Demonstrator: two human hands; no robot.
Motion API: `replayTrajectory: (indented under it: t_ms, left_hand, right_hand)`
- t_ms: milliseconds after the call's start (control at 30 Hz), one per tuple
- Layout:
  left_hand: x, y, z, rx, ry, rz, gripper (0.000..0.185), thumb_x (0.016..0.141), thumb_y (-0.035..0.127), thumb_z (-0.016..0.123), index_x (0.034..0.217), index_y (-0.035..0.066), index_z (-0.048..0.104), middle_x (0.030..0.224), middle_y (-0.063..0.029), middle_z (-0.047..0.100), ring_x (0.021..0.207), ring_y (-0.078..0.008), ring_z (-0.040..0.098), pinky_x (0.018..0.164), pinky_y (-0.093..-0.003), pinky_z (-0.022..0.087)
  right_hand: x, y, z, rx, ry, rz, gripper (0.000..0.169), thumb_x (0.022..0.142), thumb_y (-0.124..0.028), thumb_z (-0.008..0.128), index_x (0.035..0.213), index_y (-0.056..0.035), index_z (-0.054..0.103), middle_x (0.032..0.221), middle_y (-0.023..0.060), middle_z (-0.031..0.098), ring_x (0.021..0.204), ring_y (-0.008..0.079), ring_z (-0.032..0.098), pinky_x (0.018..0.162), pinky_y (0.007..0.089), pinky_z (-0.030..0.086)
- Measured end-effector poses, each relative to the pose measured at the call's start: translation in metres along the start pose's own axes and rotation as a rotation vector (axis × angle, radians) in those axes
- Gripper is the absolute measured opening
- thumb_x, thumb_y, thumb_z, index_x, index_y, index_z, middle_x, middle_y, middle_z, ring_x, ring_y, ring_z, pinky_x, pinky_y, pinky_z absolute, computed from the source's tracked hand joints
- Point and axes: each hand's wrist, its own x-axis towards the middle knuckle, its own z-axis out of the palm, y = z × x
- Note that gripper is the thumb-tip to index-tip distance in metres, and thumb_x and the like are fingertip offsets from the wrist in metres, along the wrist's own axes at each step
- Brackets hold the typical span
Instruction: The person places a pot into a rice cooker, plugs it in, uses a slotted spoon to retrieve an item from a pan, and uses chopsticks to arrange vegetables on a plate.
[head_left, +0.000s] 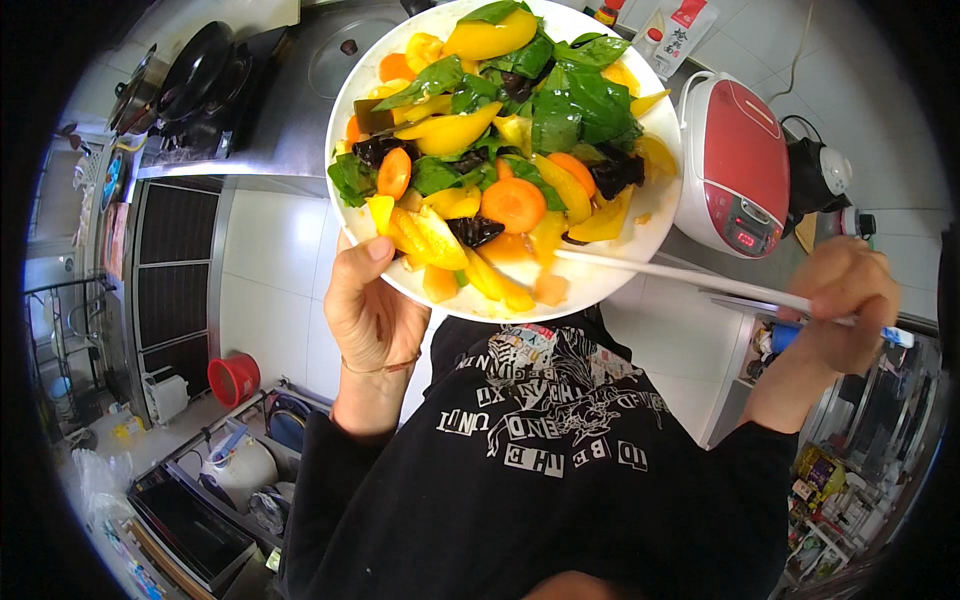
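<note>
A white plate (652, 217) is held up near the camera by my left hand (375, 307), its thumb over the rim and its fingers beneath. Yellow pepper pieces (454, 131), carrot slices (514, 205), green leaves (581, 105) and dark pieces that look like wood ear fungus (619, 171) lie on it. My right hand (844, 300), somewhat blurred, grips pale chopsticks (697, 280) that slant left. Their tips touch the food near the plate's lower middle. How many sticks there are is hard to tell.
A red and white rice cooker (739, 165) stands on the counter right of the plate, near a food packet (675, 34). At the left are a black wok (196, 71) on the stove and a metal counter (292, 127). A red bucket (233, 379) sits on the floor; open drawers flank me.
</note>
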Motion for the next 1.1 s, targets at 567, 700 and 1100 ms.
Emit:
replayTrajectory:
  t_ms: [567,700,1100]
  left_hand:
    - [0.001,-0.004,-0.001,-0.019,-0.011,0.010,0.048,0.074,0.007,0.048,0.118,-0.005,0.035,0.113,-0.0182,0.048,0.104,-0.0284,0.048,0.092,-0.0403,0.038]
    - [0.004,-0.004,0.001,-0.006,-0.006,-0.013,0.047,0.074,0.007,0.049,0.118,-0.005,0.036,0.113,-0.0179,0.048,0.104,-0.0282,0.048,0.092,-0.0402,0.038]
    - [0.005,-0.004,-0.001,0.021,0.019,-0.023,0.050,0.073,0.006,0.048,0.120,-0.004,0.033,0.116,-0.0178,0.044,0.107,-0.0287,0.045,0.093,-0.0410,0.036]
  right_hand:
    - [-0.002,0.009,0.029,0.010,0.098,0.007,0.043,0.088,-0.038,0.037,0.061,-0.0057,0.047,0.047,0.0062,0.049,0.039,0.0158,0.049,0.040,0.0232,0.039]
    - [0.000,0.013,0.030,-0.073,0.137,0.107,0.046,0.087,-0.040,0.040,0.065,-0.0019,0.054,0.058,0.0133,0.058,0.048,0.0175,0.057,0.043,0.0229,0.044]
    - [-0.001,0.017,0.018,0.064,0.089,0.102,0.047,0.088,-0.039,0.038,0.065,-0.0012,0.054,0.057,0.0143,0.057,0.045,0.0166,0.055,0.039,0.0213,0.042]
